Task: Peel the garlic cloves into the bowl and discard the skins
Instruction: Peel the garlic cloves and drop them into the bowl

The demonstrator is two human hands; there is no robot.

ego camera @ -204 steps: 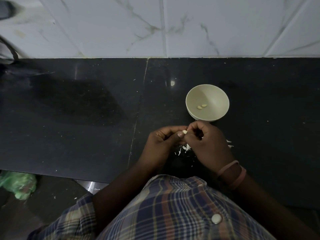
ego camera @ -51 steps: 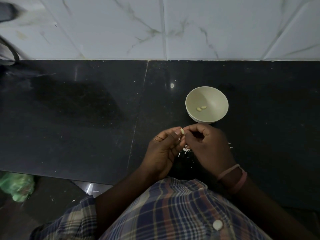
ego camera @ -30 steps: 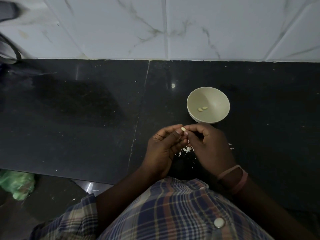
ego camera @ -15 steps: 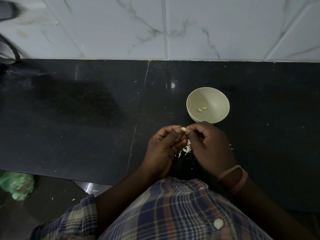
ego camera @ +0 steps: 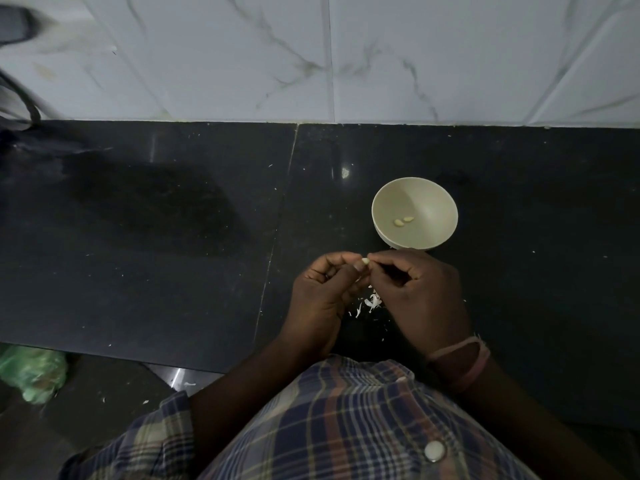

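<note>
Head view, frame centre: I see both hands raised over the counter (ego camera: 173,258), fingers curled; left hand (ego camera: 320,299) and right hand (ego camera: 420,296) pinch one clove (ego camera: 365,261) just below the bowl (ego camera: 434,202).

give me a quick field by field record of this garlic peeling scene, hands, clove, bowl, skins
left hand: fingers curled, pinching the garlic clove
right hand: fingers curled, pinching at the same clove from the other side
garlic clove: small, pale, held between both hands above the counter, just in front of the bowl
bowl: cream, upright on the counter, beyond the hands
peeled cloves: two, side by side in the bowl's bottom
skins: white scraps scattered on the counter below the hands
counter: dark stone
</note>
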